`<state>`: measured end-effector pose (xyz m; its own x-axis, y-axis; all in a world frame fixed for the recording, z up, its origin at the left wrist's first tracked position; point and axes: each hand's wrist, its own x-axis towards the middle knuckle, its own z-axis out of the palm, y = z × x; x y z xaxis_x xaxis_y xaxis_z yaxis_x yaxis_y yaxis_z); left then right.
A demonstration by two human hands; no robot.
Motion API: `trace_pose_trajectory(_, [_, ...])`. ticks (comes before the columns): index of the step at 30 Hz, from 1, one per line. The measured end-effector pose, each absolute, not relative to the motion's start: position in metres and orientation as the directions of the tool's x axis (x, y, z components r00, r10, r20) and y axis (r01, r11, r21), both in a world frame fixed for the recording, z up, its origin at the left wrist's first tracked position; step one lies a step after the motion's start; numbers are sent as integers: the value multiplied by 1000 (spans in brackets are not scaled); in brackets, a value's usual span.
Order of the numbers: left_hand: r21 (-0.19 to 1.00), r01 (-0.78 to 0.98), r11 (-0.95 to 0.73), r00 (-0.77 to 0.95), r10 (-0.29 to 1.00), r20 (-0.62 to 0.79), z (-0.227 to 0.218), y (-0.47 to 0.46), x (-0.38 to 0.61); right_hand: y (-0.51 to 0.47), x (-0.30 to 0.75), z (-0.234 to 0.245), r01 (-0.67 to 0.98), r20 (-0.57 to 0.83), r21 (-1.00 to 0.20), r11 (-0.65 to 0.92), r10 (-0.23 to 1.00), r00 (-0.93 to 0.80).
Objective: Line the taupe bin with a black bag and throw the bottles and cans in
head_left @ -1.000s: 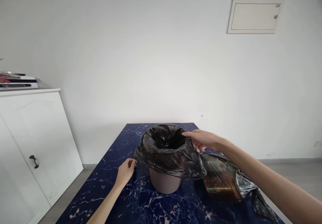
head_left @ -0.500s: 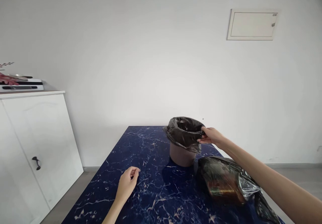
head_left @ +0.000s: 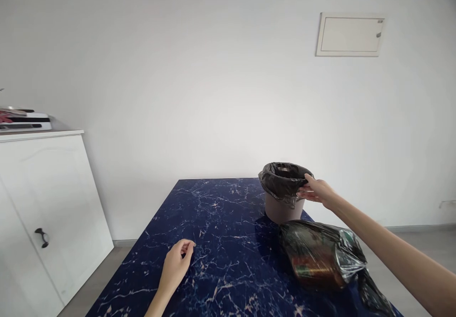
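A small grey bin (head_left: 284, 207) lined with a black plastic bag (head_left: 281, 180) stands at the far right corner of the dark blue marbled table (head_left: 221, 241). My right hand (head_left: 317, 191) is stretched out to it and grips the bag-covered rim on its right side. My left hand (head_left: 177, 262) rests on the table near the front, fingers loosely curled, holding nothing. A filled, translucent dark bag (head_left: 322, 255) lies on the table's right side, beneath my right forearm.
A white cabinet (head_left: 39, 212) with a dark handle stands to the left, with flat items on top. A white wall runs behind the table, with a small white panel door (head_left: 349, 34) high on the right. Grey floor shows beside the table.
My right hand has pushed the lined bin from the table's middle to the far right corner. My left hand let go of the bag's edge and stays low on the table.
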<state>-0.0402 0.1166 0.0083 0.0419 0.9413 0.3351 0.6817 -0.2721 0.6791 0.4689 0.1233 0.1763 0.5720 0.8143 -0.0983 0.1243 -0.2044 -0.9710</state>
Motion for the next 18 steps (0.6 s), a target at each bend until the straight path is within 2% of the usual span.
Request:
trace_pose_trajectory(5, [656,704,-273,48,939,339,10,115,-39,73,440,154,484,274,-873,-52,770,576])
trace_pose_trajectory(7, [638,721,-269,55,941,334,10,114,-37,50,419,139,593,403,-803,51,780,478])
trace_pose_trajectory(9, [617,742,-264,67,944,323,11,115,-36,31,394,121,752,608,-562,344,788,95])
trace_pose_trajectory(11, [594,762,-260,81,947,310,13,117,-35,20,367,100,749,592,-406,524,775,-221])
trace_pose_trajectory(12, [582,771,-259,88,948,305,14,119,-34,18,354,88,729,544,-397,558,783,-303])
trace_pose_trajectory(14, [556,790,-258,101,950,296,17,123,-33,22,330,63,655,434,-536,533,839,-327])
trace_pose_trajectory(16, [524,811,-259,114,949,293,20,128,-31,34,309,38,461,271,-799,385,916,-295])
trace_pose_trajectory(18, [484,833,-269,132,946,298,22,131,-28,50,294,15,372,193,-879,298,936,-293])
